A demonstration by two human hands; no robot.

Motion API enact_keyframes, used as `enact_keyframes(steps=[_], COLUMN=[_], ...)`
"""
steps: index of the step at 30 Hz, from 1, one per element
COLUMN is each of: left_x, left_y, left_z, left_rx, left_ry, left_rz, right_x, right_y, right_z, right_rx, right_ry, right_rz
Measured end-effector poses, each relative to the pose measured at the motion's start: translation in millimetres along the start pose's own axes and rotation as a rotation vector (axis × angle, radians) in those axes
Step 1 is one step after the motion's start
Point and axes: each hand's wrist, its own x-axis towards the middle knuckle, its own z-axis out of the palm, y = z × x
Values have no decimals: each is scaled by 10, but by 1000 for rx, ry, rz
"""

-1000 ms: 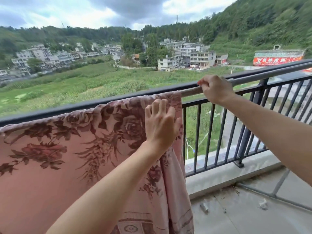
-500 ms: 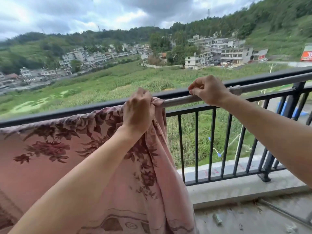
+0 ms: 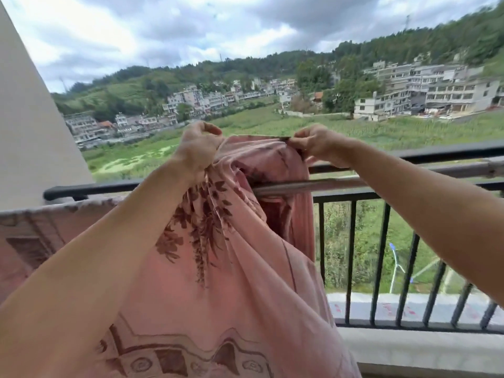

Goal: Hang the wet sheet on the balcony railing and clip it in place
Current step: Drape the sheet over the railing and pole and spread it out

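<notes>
A pink sheet [image 3: 218,282] with dark red flowers drapes over the black balcony railing [image 3: 450,152] on the left. Its right end is lifted above the rail. My left hand [image 3: 197,148] grips a bunched fold of that raised end. My right hand [image 3: 317,144] pinches the sheet's top edge just to the right, also above the rail. A silver pole [image 3: 341,182] runs along the railing under the lifted cloth. No clip is visible.
A pale wall [image 3: 30,126] stands at the left end of the railing. Black vertical bars [image 3: 381,257] and a concrete ledge [image 3: 422,350] lie to the right. Beyond are green fields, houses and hills.
My right hand left the rail and took the sheet's edge. Both hands have raised the sheet's right end above the railing. The view swung left.
</notes>
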Motion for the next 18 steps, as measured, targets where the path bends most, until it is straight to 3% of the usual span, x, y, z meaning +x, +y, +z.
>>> enact_keyframes(steps=[3, 6, 10, 12, 16, 18], left_x=[215, 448, 629, 651, 696, 737], left_y=[-138, -303, -716, -948, -1165, -1179], left_z=[-147, -294, -529, -639, -765, -784], left_rx=[353, 497, 607, 672, 663, 635], left_ry=[116, 246, 296, 274, 256, 274], left_rz=[209, 265, 94, 4, -29, -32], right_x=[430, 862, 1069, 1000, 603, 346], right_y=[-327, -577, -458, -327, -243, -283], right_z=[19, 142, 666, 901, 1027, 1054], right_rx=[-70, -146, -448, -474, -424, -351], right_ry=[240, 315, 238, 150, 213, 135], right_rz=[-151, -175, -62, -32, -202, -258])
